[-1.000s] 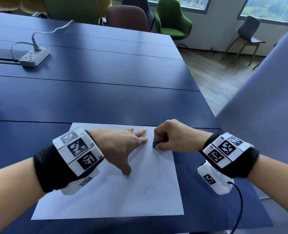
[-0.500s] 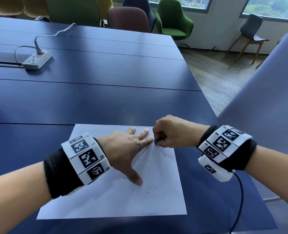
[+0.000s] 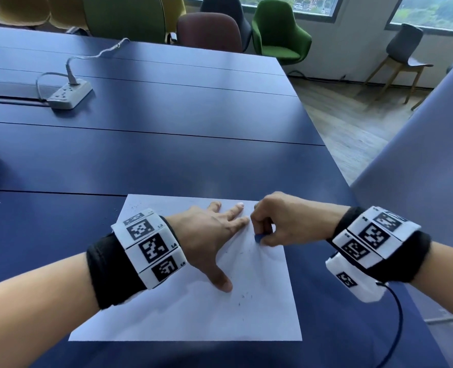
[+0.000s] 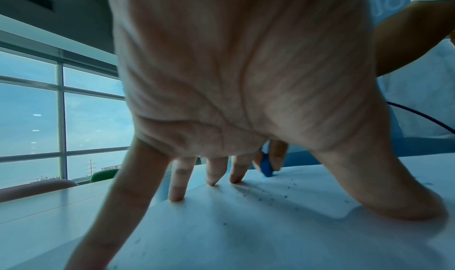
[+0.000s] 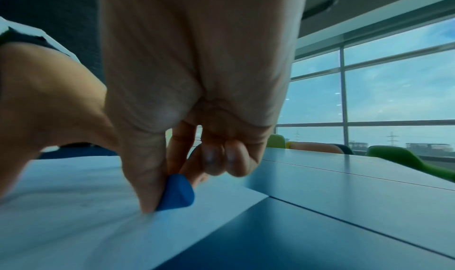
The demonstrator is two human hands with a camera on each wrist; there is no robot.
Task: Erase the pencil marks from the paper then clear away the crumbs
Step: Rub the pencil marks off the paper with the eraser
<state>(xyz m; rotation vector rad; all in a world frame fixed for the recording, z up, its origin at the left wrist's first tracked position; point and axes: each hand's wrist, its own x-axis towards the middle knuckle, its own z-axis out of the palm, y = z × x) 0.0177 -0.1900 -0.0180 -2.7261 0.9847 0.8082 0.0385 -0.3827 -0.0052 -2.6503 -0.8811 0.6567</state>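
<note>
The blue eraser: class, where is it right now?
In the head view, the blue eraser is pinched in the right hand, pressed on the paper beside the left hand's fingertips.

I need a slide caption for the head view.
Left hand steadies paper; right hand rubs blue eraser.

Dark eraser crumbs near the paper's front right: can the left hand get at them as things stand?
Probably yes: the left hand rests on the white paper sheet, thumb beside the dark eraser crumbs, nothing between.

We see a dark blue panelled table (image 3: 167, 160) bearing a white paper sheet (image 3: 193, 314) and, well apart, a grey power strip (image 3: 68, 94).
</note>
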